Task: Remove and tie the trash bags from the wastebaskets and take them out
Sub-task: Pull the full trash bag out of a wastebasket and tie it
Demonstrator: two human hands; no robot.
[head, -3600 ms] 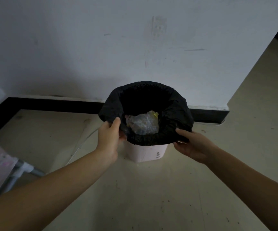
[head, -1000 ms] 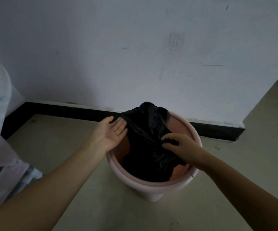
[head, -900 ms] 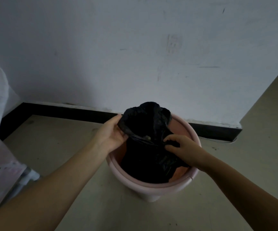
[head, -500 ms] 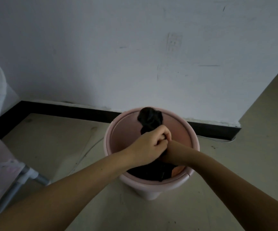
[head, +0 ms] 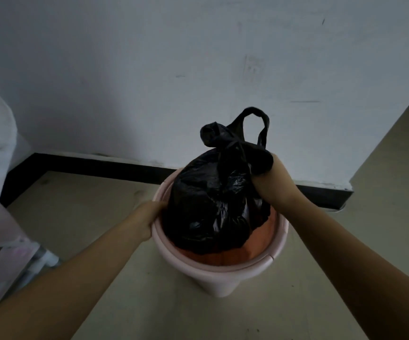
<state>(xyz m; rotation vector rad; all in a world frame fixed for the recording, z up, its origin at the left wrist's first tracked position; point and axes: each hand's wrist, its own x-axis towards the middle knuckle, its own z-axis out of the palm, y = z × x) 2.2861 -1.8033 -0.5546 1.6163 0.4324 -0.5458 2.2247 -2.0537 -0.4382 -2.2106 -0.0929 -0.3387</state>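
A black trash bag (head: pixel 213 204), knotted at the top with loops sticking up, is raised partly out of a pink wastebasket (head: pixel 220 276) standing on the floor by the wall. My right hand (head: pixel 272 177) grips the bag's gathered neck just under the knot; its fingers are hidden in the plastic. My left hand (head: pixel 149 217) holds the basket's left rim, fingers over the edge. The bag's bottom is still inside the basket, over an orange inner surface.
A white wall with a black skirting board (head: pixel 100 165) runs behind the basket. The wall ends in a corner (head: pixel 350 187) at the right, with open floor past it. A pale piece of furniture with a metal leg (head: pixel 7 217) stands at the left.
Both hands were clasped on the bag's neck inside the basket half a second ago. Now the right hand has lifted the knotted bag upward, and the left hand has moved down to the basket's rim.
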